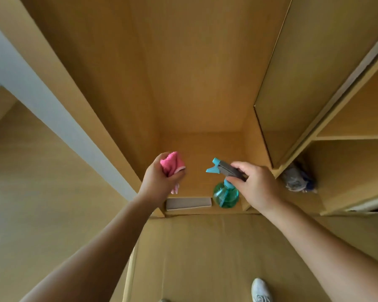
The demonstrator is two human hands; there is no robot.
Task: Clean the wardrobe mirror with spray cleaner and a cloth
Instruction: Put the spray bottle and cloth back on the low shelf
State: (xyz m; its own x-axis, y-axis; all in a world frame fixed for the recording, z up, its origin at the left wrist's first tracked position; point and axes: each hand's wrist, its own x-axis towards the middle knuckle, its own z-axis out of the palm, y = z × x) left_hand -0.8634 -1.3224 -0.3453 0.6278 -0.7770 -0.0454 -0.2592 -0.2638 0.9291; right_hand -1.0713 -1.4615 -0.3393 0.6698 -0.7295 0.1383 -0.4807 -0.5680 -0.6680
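left hand: clenching the bunched pink cloth, hovering over the wardrobe floor.
right hand: gripping the spray bottle by its head, nozzle pointing left toward the cloth, green body hanging below.
mirror: cannot tell which panel it is; nothing is showing a clear reflection.
nearer hand: both are reaching about equally far forward.

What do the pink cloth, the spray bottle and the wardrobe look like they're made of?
Pink cloth: soft, nubby fabric, probably microfibre, bunched in the left hand.
Spray bottle: translucent green plastic body, glossy, with an opaque teal and grey trigger head.
Wardrobe: matte light wood-grain panels, likely laminated board; solid wood can't be ruled out.
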